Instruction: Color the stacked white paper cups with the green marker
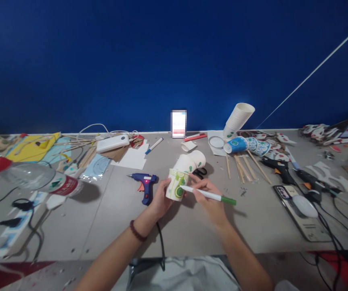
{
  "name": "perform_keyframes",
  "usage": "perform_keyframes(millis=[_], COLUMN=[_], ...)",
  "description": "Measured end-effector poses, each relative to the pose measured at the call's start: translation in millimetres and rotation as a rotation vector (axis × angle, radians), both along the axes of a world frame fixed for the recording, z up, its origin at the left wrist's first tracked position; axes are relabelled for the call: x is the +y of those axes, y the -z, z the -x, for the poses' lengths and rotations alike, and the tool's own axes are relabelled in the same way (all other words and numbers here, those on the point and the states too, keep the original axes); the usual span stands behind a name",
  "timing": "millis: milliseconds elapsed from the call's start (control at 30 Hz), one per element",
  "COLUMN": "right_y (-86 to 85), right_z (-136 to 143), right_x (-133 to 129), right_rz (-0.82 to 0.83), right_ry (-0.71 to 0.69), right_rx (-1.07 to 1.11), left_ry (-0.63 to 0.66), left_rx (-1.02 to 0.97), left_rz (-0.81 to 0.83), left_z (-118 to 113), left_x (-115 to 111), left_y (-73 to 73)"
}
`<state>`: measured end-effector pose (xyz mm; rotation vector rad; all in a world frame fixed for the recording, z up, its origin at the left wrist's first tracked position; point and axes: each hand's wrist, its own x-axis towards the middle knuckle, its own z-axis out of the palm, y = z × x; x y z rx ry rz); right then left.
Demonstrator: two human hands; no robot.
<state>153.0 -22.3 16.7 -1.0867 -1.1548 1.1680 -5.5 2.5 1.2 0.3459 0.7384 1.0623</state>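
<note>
My left hand [161,198] is wrapped round the near end of a bent chain of joined paper cups [177,182]. Green swirls and rings are drawn on the nearest cup, while the white cups behind it carry green spots. Between the fingers of my right hand [208,200] is a white marker [207,195] with a green end, its tip at the drawn side of the cup. Just left of my left hand lies a blue hot glue gun [145,184] with a red light on. The black handles of scissors [200,173] show partly behind the cups.
A stack of paper cups [239,118] leans at the back right, near a blue-painted cup chain [246,145] and wooden sticks [243,167]. Black glue guns [279,167] with cables and a phone [298,214] lie right. A plastic bottle [40,178] and power strip [22,226] occupy the left.
</note>
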Motion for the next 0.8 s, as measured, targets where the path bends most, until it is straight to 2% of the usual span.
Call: perform_keyframes(millis=[300,467,800], right_y=[-1.3,2.5,7.3], right_z=[1.8,1.7,1.3], right_x=[-1.2,-1.1,-0.2], right_rz=[0.008,0.053,0.034], right_ry=[0.017,0.066,0.097], right_rx=[0.029,0.072,0.075], left_ry=[0.003,0.005,-0.019], left_rx=[0.003,-0.004,0.011], left_rz=[0.001,-0.007,0.015], left_z=[0.5,0.7,-1.5], left_x=[-0.6,-1.8,-1.1], left_y=[-1.8,-5.4,-4.4])
